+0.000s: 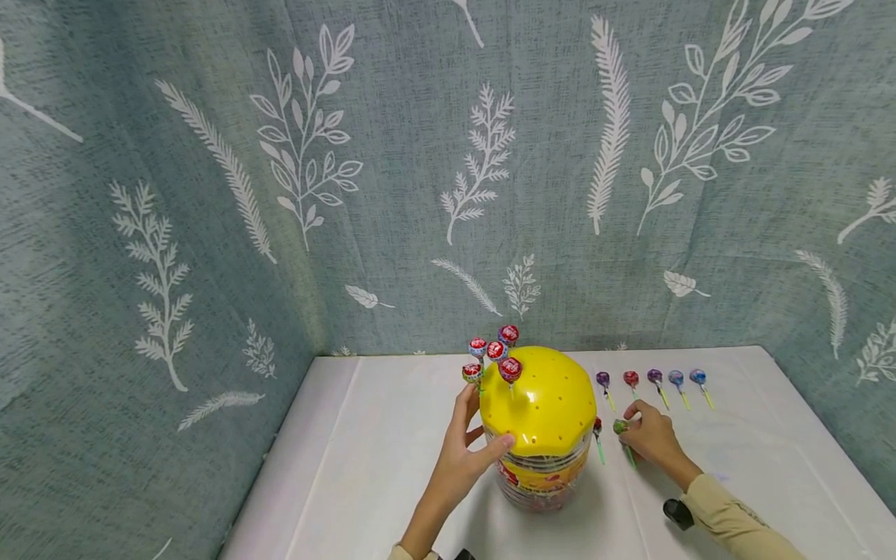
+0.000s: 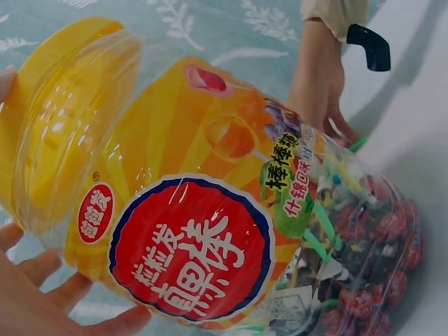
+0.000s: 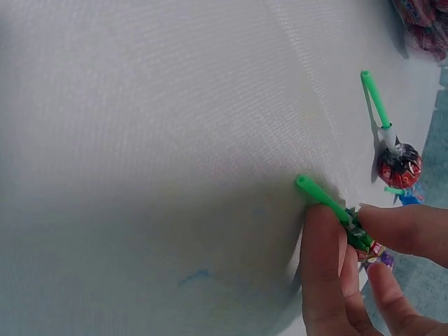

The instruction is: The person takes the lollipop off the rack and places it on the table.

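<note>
A clear plastic candy jar with a yellow lid stands on the table. Several wrapped lollipops stick up from small holes at the lid's left side. My left hand grips the jar near its top, thumb on the lid's front edge and fingers along the left side. In the left wrist view the label and lollipops inside the jar show. To the jar's right, my right hand pinches a green-wrapped lollipop between thumb and fingers; its green stick points away from the palm.
A red lollipop lies close to the jar's right side. Behind my right hand, several more lollipops lie in a row on the white table. A leaf-patterned curtain hangs behind and beside the table.
</note>
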Demonstrator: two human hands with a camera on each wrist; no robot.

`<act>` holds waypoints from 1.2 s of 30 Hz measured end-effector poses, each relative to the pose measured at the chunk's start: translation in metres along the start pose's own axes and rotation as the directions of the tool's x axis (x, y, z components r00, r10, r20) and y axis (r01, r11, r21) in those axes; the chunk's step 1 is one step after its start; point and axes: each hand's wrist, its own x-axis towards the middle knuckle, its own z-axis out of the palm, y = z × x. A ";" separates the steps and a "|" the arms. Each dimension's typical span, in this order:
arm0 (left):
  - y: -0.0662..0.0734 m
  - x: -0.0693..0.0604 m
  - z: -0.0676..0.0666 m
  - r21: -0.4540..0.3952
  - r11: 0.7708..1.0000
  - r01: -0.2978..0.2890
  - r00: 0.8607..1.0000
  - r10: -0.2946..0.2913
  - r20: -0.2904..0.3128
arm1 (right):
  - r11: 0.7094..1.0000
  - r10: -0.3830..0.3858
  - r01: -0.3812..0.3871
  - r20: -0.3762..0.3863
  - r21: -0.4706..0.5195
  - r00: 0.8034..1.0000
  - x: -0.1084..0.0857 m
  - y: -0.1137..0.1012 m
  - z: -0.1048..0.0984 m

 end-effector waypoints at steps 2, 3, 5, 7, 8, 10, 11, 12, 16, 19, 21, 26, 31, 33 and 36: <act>0.000 0.000 0.000 -0.002 1.000 0.000 1.000 0.000 0.001 | 1.000 -0.002 0.002 0.003 -0.001 1.000 0.000 0.000 0.000; 0.000 0.000 0.000 -0.002 1.000 0.002 1.000 -0.002 0.000 | 1.000 0.000 0.000 0.006 -0.001 1.000 0.000 -0.001 0.000; 0.000 0.001 0.000 -0.004 1.000 0.000 1.000 0.000 0.001 | 1.000 0.007 -0.007 0.015 0.000 1.000 0.000 -0.002 0.000; 0.001 0.001 0.000 -0.004 1.000 0.000 1.000 0.000 0.000 | 1.000 0.015 -0.015 0.024 0.001 1.000 0.000 -0.003 -0.001; 0.001 0.001 0.000 -0.004 1.000 0.000 1.000 0.000 0.000 | 1.000 0.020 -0.020 0.027 -0.002 0.999 -0.001 -0.003 -0.002; 0.002 0.001 0.000 -0.003 1.000 -0.003 1.000 0.003 0.002 | 1.000 0.023 -0.023 0.027 -0.015 0.999 -0.001 -0.005 -0.004; 0.002 0.001 0.000 -0.005 1.000 -0.003 1.000 0.003 0.001 | 0.999 0.021 -0.020 0.027 -0.025 0.999 -0.001 -0.006 -0.006; 0.002 0.001 0.000 -0.004 1.000 -0.004 1.000 0.004 0.003 | 0.999 0.014 -0.013 0.024 -0.036 1.000 -0.001 -0.007 -0.008; 0.003 0.002 0.000 -0.006 1.000 0.000 1.000 0.000 0.011 | 0.996 -0.040 0.041 0.010 -0.075 0.999 0.001 -0.011 -0.021; 0.005 0.002 0.000 -0.009 1.000 0.010 1.000 -0.010 0.013 | 0.994 -0.097 0.097 0.005 -0.054 0.995 0.003 -0.017 -0.032; 0.006 0.002 0.001 -0.009 1.000 0.021 1.000 -0.021 0.007 | 0.992 -0.126 0.126 0.012 -0.012 0.992 0.003 -0.023 -0.040; 0.009 0.002 0.004 0.001 0.999 0.043 0.999 -0.043 -0.024 | 0.985 -0.152 0.148 0.036 0.089 0.988 0.001 -0.047 -0.056; 0.010 0.001 0.008 0.026 0.998 0.058 0.997 -0.056 -0.054 | 0.972 -0.193 0.184 0.053 0.145 0.980 -0.005 -0.072 -0.066; 0.010 0.001 0.008 0.035 0.997 0.064 0.996 -0.062 -0.056 | 0.964 -0.229 0.219 0.051 0.150 0.972 -0.008 -0.081 -0.070; 0.010 0.002 0.008 0.037 0.997 0.068 0.997 -0.066 -0.047 | 0.949 -0.278 0.266 0.051 0.173 0.959 -0.012 -0.094 -0.076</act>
